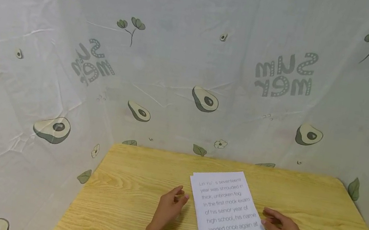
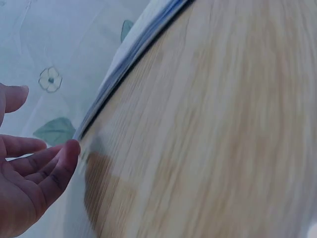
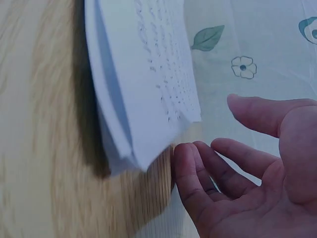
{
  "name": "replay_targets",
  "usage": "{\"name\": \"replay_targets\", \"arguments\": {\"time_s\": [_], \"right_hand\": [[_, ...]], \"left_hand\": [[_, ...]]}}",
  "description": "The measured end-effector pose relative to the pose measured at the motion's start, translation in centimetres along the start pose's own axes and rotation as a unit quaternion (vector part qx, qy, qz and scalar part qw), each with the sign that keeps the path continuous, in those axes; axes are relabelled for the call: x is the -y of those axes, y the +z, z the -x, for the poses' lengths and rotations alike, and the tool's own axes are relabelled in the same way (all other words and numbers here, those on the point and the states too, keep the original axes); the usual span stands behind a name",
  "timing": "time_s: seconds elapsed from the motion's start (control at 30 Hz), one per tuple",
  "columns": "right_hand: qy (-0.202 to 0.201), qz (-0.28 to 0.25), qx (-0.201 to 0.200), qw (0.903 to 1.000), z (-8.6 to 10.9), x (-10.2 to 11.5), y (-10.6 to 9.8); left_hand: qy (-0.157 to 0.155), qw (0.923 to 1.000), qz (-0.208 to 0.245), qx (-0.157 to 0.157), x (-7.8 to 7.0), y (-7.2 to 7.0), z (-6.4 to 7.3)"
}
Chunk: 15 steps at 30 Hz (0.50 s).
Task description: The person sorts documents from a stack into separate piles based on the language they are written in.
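A stack of white paper sheets (image 1: pixel 226 215) printed with large English text lies slightly tilted on the wooden table, its edges a little uneven. My left hand (image 1: pixel 169 206) is left of the stack with relaxed, slightly bent fingers and holds nothing. On the other side, my right hand (image 1: pixel 284 229) has its fingertips close to the stack's right edge, thumb apart from the fingers. In the left wrist view the sheets' edge (image 2: pixel 133 52) runs up from near the fingertips. The right wrist view shows loosely layered sheets (image 3: pixel 143 89) beside the right fingertips.
The light wooden table (image 1: pixel 127 195) has a glare spot near its front. Behind and at both sides hangs a pale curtain (image 1: pixel 179 61) printed with avocados, leaves, flowers and mirrored lettering; it meets the table's back edge.
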State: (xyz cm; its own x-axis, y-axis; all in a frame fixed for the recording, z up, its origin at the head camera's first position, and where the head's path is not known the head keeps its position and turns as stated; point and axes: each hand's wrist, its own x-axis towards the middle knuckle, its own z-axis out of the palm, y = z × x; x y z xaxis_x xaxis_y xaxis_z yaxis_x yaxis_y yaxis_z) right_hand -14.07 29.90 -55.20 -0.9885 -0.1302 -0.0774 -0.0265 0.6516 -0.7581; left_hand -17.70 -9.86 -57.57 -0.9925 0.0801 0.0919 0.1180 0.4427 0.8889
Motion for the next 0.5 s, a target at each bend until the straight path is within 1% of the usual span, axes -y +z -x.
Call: {"name": "replay_targets", "arguments": {"time_s": [0.17, 0.33, 0.5], "right_hand": [[0.015, -0.034, 0.016, 0.9992, -0.1, 0.5, 0.3], [0.022, -0.068, 0.024, 0.9971, -0.3, 1.1, 0.7], [0.028, -0.067, 0.025, 0.9971, -0.5, 1.6, 1.1]], "left_hand": [[-0.016, 0.9998, 0.011, 0.007, -0.8, 1.4, 0.0], [-0.019, 0.9994, 0.022, 0.018, -1.4, 2.5, 0.1], [-0.023, 0.9988, 0.039, 0.018, -1.5, 2.9, -0.2]]}}
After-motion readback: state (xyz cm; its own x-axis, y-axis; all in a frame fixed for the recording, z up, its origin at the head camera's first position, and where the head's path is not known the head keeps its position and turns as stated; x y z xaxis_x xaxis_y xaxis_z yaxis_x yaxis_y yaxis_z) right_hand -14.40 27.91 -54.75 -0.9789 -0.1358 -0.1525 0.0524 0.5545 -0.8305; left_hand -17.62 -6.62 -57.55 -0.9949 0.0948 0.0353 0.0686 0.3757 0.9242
